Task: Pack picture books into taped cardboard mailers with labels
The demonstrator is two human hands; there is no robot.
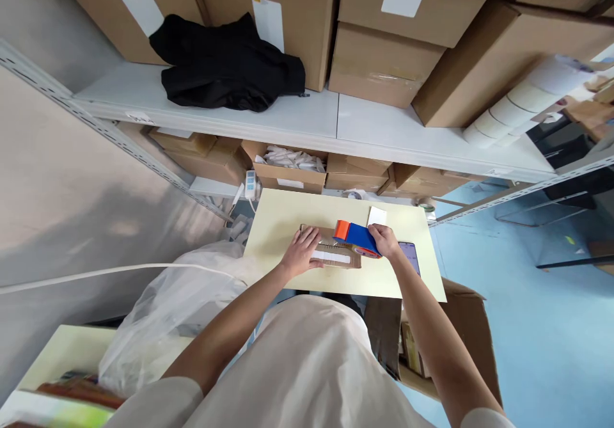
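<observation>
A small brown cardboard box (343, 262) with a white label strip lies on the pale yellow table (273, 214). Fingers stretched out, my left hand (302, 251) rests flat on the box's left end. My right hand (384, 240) is wrapped round a blue and orange tape dispenser (361, 237). The dispenser's orange front end is over the box's upper right part; whether it touches the cardboard I cannot tell. Just right of my right hand lies a phone (410, 256) with its screen lit. A small white card (377, 215) lies above that hand.
A grey metal shelf (316, 118) stands behind the table, holding large cardboard boxes (378, 63), a black garment (235, 63) and a stack of white rolls (518, 108). Clear plastic wrap (163, 313) is on the left. An open carton (472, 332) stands on the floor at right.
</observation>
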